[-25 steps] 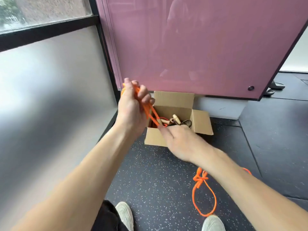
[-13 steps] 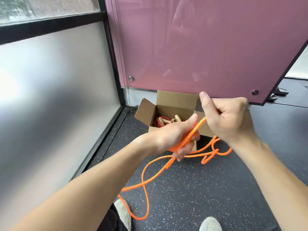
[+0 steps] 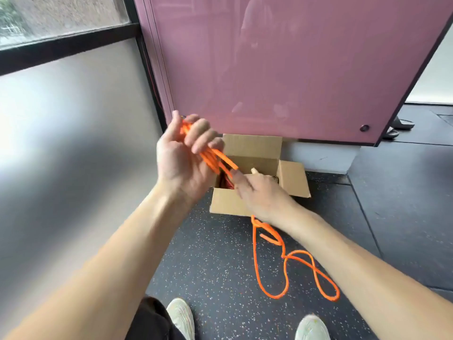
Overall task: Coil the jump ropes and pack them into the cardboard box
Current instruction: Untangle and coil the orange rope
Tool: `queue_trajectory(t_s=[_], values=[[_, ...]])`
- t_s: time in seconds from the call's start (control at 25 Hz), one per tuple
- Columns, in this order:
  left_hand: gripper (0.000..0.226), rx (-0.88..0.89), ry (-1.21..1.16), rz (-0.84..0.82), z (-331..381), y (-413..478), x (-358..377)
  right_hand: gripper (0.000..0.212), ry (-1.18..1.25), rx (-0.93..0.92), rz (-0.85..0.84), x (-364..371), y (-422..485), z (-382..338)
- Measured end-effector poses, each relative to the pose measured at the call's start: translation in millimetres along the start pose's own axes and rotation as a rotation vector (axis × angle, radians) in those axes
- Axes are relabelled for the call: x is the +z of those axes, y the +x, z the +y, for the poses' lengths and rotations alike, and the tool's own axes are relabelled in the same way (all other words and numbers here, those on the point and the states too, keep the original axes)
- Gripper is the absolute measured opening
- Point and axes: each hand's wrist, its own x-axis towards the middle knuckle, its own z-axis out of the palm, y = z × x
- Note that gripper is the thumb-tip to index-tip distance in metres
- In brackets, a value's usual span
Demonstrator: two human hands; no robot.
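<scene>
- The left hand [image 3: 186, 158] was raised in front of the pink panel [image 3: 294, 69], its fingers curled round several bundled strands of the orange jump rope [image 3: 282, 266].
- The strands slanted down from that grip to the fingertips of the right hand [image 3: 262, 195], which hung just above the cardboard box [image 3: 232, 203].
- The right hand showed only its blurred back, so I cannot tell whether its fingers pinched the rope or merely touched it.
- The two hands were close together, joined by the short taut run of rope.
- The rest of the rope dropped from under the right hand and lay in loose loops on the dark speckled floor [image 3: 215, 266], just right of the box.
- The box stood open on the floor against the base of the panel, flaps spread; a red rope [image 3: 224, 182] and a wooden handle [image 3: 254, 171] showed inside.
- Two pale shoes [image 3: 181, 315] stood at the lower edge.
</scene>
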Motion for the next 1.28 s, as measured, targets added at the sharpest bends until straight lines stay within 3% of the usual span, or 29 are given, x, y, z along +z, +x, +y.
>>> queue_trajectory(t_s=[0.12,0.2,0.36,0.4,0.48,0.56,0.68,0.76,0.92,1.08,1.28], values=[[0.043,0.309,0.151,0.3,15.1,9.8,-8.9,0.04,-0.176,-0.129,-0.149,11.6,-14.7,-18.0],[0.04,0.391,0.385,0.427,10.0,14.9,-12.9,0.029,-0.255,-0.154,-0.139,6.9,-19.8,-23.3],[0.046,0.398,1.329,0.313,-15.8,8.9,-19.8,0.022,-0.354,-0.148,-0.136,-6.1,-20.6,-15.9],[0.053,0.399,1.481,0.293,-17.0,6.1,-22.6,0.022,-0.329,-0.134,-0.148,-9.3,-21.4,-12.0],[0.061,0.4,1.534,0.39,-8.5,4.3,-31.1,0.023,-0.251,-0.1,-0.206,-17.1,-24.9,-5.9],[0.06,0.339,1.597,0.458,-0.1,6.7,-40.6,0.016,-0.149,-0.126,-0.244,-28.6,-28.7,-4.6],[0.05,-0.056,2.079,0.291,-10.8,1.8,-38.8,0.009,0.049,-0.189,-0.139,-51.1,-30.2,-0.6],[0.051,-0.287,2.01,0.143,-19.8,-3.2,-35.6,0.011,0.287,-0.152,0.031,-64.3,-26.1,9.5],[0.044,-0.556,1.554,0.01,-17.1,-9.9,-33.7,0.014,0.802,0.108,0.495,-80.8,-9.5,38.3],[0.032,-0.625,1.482,-0.031,-11.0,-11.5,-31.9,0.033,0.875,0.35,0.909,-88.9,5.2,62.6],[0.025,-0.542,1.344,0.0,-4.0,-14.9,-29.3,0.035,1.214,0.477,1.097,-107.1,14.2,90.5]])
